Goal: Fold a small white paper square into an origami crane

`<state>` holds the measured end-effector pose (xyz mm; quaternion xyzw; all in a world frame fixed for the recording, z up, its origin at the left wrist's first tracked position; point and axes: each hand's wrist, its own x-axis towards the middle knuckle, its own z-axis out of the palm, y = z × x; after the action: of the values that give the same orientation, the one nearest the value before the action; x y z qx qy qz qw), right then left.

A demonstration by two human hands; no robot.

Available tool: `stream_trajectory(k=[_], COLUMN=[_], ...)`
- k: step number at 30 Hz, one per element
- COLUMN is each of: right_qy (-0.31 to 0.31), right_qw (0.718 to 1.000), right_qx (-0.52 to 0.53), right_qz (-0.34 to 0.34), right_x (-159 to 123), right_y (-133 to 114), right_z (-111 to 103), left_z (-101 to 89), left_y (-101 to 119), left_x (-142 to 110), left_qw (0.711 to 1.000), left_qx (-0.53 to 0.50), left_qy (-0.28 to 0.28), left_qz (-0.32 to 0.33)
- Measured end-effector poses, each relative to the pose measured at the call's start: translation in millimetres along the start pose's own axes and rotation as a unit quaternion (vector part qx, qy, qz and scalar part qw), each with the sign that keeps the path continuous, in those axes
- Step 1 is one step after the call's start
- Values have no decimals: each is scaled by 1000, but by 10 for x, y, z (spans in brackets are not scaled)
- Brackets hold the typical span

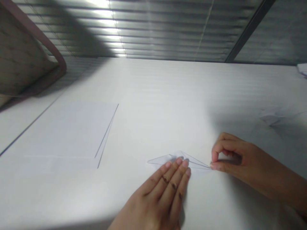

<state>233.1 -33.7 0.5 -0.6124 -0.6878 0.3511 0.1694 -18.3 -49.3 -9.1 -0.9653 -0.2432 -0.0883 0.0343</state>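
A small folded piece of white paper, long and pointed at both ends, lies on the white table. My left hand lies flat with its fingers stretched out together, the fingertips pressing down on the paper's middle. My right hand is curled, with thumb and forefinger pinching the paper's right tip.
A stack of white sheets lies on the table to the left. A brown curved chair back stands at the far left. Window blinds run along the back. More folded paper lies at the right, and something white sits at the far right edge.
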Motion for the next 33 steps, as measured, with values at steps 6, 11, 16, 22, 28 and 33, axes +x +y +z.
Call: stream_trajectory(k=[6,11,16,22,28,33], right_qy=[-10,-9,-13,-13,-5,-7], right_qw=[1000,1000,1000,1000,999,999], right_qx=[15,3,-1,-12,-32,-28], right_qz=[5,4,3,2,-14,-20], right_x=[-1,-9,-18,-20,-34,-36], right_y=[31,41,42,8,49,78], right_z=[1,0,-2,3,15,18], left_z=[-4,-23,-24,-20,-17,-2], left_y=[11,10,2,1,6,-7], left_x=[-15,-7,11,22,13,9], left_qw=[1000,1000,1000,1000,1000,1000], left_qx=[6,10,1,1,8,11], left_qy=[5,-2,-1,-2,2,8], left_qz=[3,-2,2,-1,5,8])
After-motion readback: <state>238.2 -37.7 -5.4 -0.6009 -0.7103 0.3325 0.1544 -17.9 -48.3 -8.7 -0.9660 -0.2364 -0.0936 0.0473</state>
